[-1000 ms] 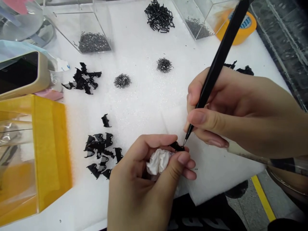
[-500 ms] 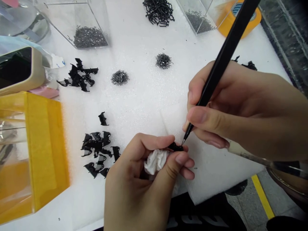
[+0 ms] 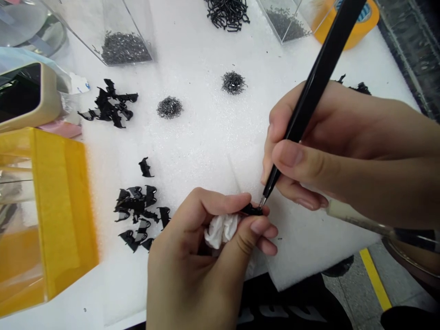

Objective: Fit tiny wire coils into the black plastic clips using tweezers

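Between the thumb and fingers of my left hand [image 3: 213, 252] is a small black part [image 3: 252, 210], and a crumpled white tissue [image 3: 222, 230] sits in the same grip. My right hand [image 3: 330, 151] pinches black tweezers [image 3: 309, 96], whose tips touch the black part near its right end. Whether the tips hold anything is too small to tell. Black plastic parts [image 3: 134, 206] lie in a loose group left of my left hand, with another pile [image 3: 112, 104] farther up. Two small heaps of tiny metal pieces [image 3: 170, 107] [image 3: 233, 83] rest on the white foam sheet [image 3: 202, 151].
Clear boxes of tiny pieces [image 3: 125, 48] [image 3: 287, 24] stand at the back, with black bent pieces [image 3: 227, 13] between them. An orange tape roll [image 3: 369, 23] is at the back right. On the left are a yellow-edged box [image 3: 65, 211] and a beige-framed device [image 3: 51, 94].
The tweezers have tilted slightly and their tips now appear a little apart at the black part. My right fingers have shifted slightly. The view has moved a little, while my left hand keeps its grip.
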Tool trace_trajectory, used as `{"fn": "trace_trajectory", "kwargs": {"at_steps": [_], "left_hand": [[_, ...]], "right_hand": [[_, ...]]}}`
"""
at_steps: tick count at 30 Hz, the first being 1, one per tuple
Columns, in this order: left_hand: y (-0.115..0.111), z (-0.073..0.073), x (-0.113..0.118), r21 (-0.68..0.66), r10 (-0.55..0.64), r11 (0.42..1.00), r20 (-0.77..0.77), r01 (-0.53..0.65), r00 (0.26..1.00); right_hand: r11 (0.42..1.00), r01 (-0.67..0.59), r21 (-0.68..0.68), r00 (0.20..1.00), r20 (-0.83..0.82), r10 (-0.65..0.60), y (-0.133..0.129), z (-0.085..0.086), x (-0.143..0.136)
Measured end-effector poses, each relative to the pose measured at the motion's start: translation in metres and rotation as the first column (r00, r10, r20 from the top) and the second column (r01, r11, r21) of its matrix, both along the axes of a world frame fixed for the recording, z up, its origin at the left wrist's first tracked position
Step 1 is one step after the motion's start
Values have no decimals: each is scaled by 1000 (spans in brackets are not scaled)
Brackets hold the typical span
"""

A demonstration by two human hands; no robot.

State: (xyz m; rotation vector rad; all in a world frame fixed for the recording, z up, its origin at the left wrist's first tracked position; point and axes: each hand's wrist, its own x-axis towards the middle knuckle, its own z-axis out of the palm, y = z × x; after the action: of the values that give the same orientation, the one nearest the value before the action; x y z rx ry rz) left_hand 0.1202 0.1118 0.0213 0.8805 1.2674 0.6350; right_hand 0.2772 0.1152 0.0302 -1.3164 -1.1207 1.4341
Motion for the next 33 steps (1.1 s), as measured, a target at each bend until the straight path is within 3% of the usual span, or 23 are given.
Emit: {"fn": "trace_trajectory", "kwargs": {"at_steps": [15,27,33], "left_hand": [[0,7,2,-10,-1,1000,-54,0,999],[-2,-4,1,71,21,997,20,-22,1000],[1,-1,1,32,4,999,-14,-4,1000]], "right_hand": [[1000,-23,21,996,82,21,0,0,4],[999,3,41,984,175,-10,2,2,2],[982,71,-174,995,76,-59,3,22,-9]]}}
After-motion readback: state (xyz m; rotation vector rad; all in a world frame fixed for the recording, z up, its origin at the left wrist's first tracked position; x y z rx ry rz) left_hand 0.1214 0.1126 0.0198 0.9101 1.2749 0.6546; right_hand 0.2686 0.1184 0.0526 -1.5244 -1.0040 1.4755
